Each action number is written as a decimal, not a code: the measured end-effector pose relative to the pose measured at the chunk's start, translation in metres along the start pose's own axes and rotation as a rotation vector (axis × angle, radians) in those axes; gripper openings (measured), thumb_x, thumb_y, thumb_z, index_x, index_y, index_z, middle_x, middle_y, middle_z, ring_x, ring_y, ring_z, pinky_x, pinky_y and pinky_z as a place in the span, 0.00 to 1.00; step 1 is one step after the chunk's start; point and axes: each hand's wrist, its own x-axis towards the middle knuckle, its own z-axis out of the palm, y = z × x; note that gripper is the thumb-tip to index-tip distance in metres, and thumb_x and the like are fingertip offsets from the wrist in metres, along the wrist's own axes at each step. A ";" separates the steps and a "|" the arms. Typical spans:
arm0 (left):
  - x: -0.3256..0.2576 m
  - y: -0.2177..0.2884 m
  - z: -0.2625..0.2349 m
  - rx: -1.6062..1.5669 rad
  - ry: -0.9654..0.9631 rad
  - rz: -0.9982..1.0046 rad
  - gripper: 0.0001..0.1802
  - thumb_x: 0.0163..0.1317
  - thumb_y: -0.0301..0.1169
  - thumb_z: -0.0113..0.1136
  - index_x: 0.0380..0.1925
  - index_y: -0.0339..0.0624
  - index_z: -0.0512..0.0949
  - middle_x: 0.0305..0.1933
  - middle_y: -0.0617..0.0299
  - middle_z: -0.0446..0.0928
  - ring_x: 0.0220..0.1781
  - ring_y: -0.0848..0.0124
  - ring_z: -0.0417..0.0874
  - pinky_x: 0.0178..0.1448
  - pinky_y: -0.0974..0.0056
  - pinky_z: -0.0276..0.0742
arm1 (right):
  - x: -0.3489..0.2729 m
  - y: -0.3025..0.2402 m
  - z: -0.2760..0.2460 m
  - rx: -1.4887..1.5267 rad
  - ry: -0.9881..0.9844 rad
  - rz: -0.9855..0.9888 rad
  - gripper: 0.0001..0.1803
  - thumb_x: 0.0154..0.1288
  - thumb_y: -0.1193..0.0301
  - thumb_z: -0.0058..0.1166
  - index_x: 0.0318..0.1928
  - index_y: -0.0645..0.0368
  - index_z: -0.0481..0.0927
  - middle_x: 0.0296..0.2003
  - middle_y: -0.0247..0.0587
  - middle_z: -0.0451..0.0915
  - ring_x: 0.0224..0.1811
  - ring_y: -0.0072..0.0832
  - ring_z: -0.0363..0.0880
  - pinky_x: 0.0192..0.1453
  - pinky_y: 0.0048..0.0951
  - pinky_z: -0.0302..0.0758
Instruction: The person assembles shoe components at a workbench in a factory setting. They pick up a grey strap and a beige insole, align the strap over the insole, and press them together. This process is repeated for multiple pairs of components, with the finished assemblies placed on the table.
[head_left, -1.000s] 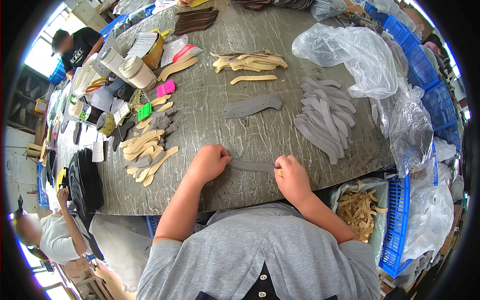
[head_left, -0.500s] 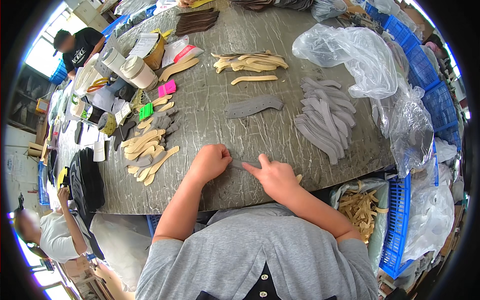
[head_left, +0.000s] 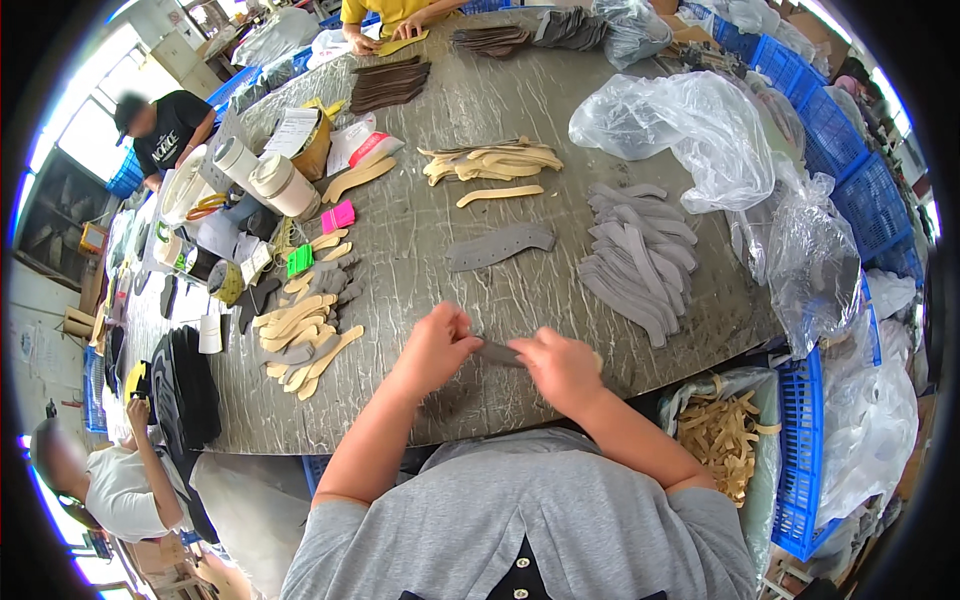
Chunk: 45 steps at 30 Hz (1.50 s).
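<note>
Low over the near part of the table, my left hand (head_left: 436,346) pinches one end of a narrow grey curved strip (head_left: 496,353). The fingers of my right hand (head_left: 558,370) are closed on its other end, so most of the strip is hidden. Farther off lies a wider curved grey piece (head_left: 502,245) with a row of small holes. Beyond it are a single cream strip (head_left: 499,195) and a pile of cream strips (head_left: 490,160). A heap of grey curved strips (head_left: 640,260) lies to the right. Mixed cream and grey pieces (head_left: 300,325) are at the left.
Clear plastic bags (head_left: 680,125) cover the far right of the table. White jars (head_left: 283,183) and a basket (head_left: 308,135) stand at the left. Beside the table's right edge, a lined bin (head_left: 715,440) holds cream peelings, next to a blue crate (head_left: 798,450). Other people work around the table.
My right hand has gone from an extended index finger on the strip to a closed grip at its end. My left hand has shifted slightly. A person in yellow now shows at the far edge.
</note>
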 end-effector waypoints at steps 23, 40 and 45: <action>-0.035 0.027 0.019 0.838 -0.120 0.200 0.42 0.66 0.54 0.51 0.72 0.45 0.52 0.74 0.39 0.53 0.53 0.51 0.80 0.47 0.56 0.81 | -0.017 0.013 -0.076 -0.198 0.264 0.166 0.15 0.56 0.73 0.63 0.46 0.50 0.83 0.41 0.38 0.76 0.33 0.39 0.80 0.36 0.37 0.77; -0.033 0.035 0.035 0.193 0.168 0.688 0.64 0.49 0.76 0.45 0.73 0.37 0.45 0.58 0.50 0.71 0.41 0.59 0.76 0.42 0.57 0.78 | 0.004 -0.045 -0.049 0.651 -0.110 0.011 0.14 0.54 0.67 0.66 0.36 0.64 0.83 0.29 0.45 0.81 0.30 0.40 0.82 0.34 0.35 0.75; -0.036 0.041 0.032 0.241 0.105 0.634 0.67 0.45 0.76 0.45 0.72 0.34 0.42 0.59 0.47 0.70 0.54 0.49 0.75 0.48 0.54 0.79 | 0.004 -0.045 -0.050 0.628 -0.127 0.002 0.14 0.53 0.66 0.66 0.35 0.64 0.82 0.28 0.46 0.81 0.30 0.41 0.81 0.33 0.35 0.74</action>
